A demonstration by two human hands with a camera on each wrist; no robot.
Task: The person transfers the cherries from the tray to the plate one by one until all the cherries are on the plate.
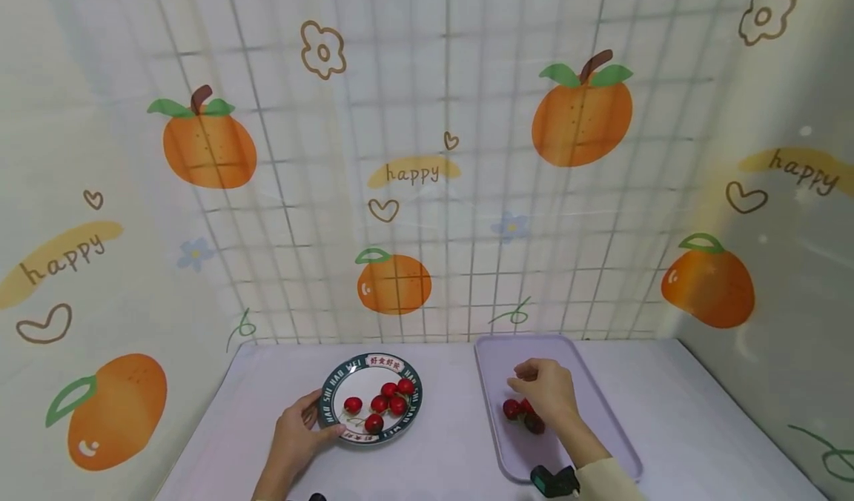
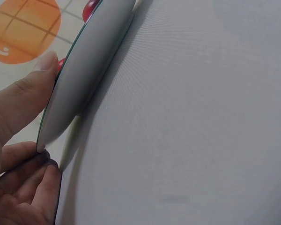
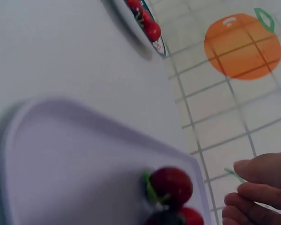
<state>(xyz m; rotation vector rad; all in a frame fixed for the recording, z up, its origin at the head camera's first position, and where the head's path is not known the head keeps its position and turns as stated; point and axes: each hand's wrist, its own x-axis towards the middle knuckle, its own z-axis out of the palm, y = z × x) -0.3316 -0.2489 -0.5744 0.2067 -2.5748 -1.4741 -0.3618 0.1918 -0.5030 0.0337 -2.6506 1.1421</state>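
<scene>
My left hand (image 1: 298, 432) holds the near-left rim of a round plate (image 1: 325, 405), thumb on top and fingers at the outer edge. Several red cherries (image 1: 373, 423) with stems lie on the plate. In the left wrist view the plate's pale underside (image 2: 91, 65) shows beside the thumb (image 2: 30, 89). Over a lilac tray (image 1: 490, 367) hovers my right hand (image 1: 548, 390), fingers loosely bent, with nothing visible between them. Below it, several dark red fruits (image 1: 511, 410) sit in a cluster on the tray; one fruit (image 3: 171, 185) has a green leafy top.
A white table (image 1: 450, 442) carries the plate at left and the tray at right. Behind stands a grid wall covered by a sheet printed with oranges (image 1: 395, 284). A black-and-green device (image 1: 554, 480) is at the right wrist, by the tray's near edge.
</scene>
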